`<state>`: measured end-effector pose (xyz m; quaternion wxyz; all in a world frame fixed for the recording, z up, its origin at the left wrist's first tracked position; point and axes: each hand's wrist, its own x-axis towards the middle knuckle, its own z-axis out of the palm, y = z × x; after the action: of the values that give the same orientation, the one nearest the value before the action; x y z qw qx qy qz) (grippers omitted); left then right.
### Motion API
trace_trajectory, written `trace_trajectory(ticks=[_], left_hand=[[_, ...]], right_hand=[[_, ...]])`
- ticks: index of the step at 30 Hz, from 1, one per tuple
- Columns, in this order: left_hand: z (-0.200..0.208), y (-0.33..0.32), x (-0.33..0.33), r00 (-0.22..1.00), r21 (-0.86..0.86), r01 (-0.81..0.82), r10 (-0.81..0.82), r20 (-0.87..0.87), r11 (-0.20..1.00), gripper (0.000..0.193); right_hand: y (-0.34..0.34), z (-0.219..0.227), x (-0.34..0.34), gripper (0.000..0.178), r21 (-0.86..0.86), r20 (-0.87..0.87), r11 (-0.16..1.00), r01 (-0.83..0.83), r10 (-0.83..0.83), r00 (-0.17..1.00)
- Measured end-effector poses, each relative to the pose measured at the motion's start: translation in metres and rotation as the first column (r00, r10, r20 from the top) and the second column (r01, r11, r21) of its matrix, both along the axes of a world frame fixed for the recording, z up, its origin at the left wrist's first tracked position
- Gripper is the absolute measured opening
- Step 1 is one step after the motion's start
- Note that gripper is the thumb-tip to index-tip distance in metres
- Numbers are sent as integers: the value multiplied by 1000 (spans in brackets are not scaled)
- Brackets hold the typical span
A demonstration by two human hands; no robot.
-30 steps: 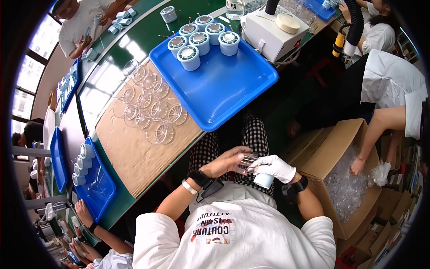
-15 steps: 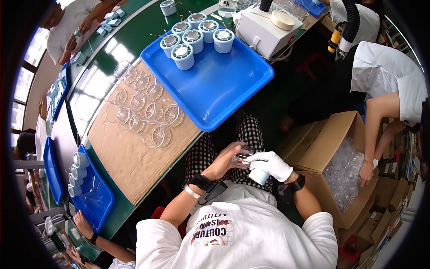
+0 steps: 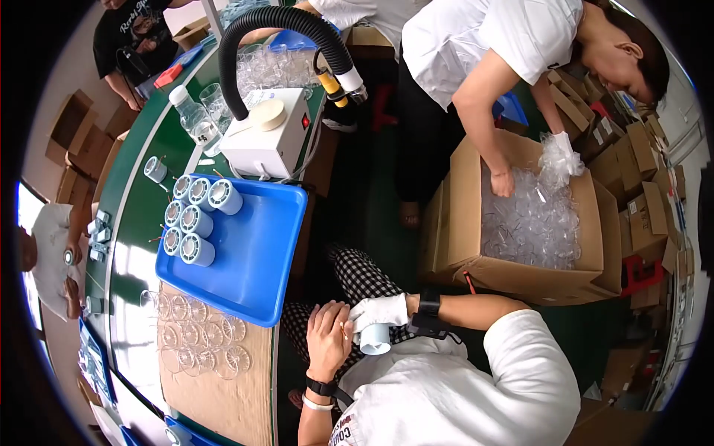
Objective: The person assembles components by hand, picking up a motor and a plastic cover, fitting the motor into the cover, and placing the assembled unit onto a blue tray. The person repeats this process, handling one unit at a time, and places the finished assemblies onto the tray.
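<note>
Over my lap, my right hand (image 3: 378, 311), in a white glove, is closed around a small light-blue cylinder (image 3: 374, 342) with its open end toward me. My bare left hand (image 3: 327, 338), a dark watch on its wrist, presses its curled fingers against the same cylinder from the left. Something thin and stick-like shows between the two hands, too small to identify. Several matching cylinders (image 3: 195, 221) stand at the far left end of a blue tray (image 3: 256, 256) on the green table in front of me.
Clear round lids (image 3: 197, 334) lie in rows on a cardboard sheet (image 3: 245, 394). A white box machine (image 3: 268, 141) with a black hose (image 3: 275, 18) and a water bottle (image 3: 190, 119) stand beyond the tray. At right, another person reaches into a cardboard box (image 3: 461, 223) of clear plastic parts.
The view has swung to the right, bringing the cardboard box and the person beside it into the picture. My hands stay together on the cylinder over my lap.
</note>
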<state>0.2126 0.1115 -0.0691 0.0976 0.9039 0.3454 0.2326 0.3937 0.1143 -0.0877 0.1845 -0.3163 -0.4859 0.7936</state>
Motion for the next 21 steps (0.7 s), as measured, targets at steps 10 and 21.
trace_trajectory(ticks=[10,21], left_hand=[[-68,-38,11,435,-920,389,890,135,-51,38],[8,-34,-25,374,-662,447,547,749,602,44]], right_hand=[[-4,13,-25,17,847,524,333,-414,-399,752],[-39,59,-32,57,722,264,688,76,-375,889]])
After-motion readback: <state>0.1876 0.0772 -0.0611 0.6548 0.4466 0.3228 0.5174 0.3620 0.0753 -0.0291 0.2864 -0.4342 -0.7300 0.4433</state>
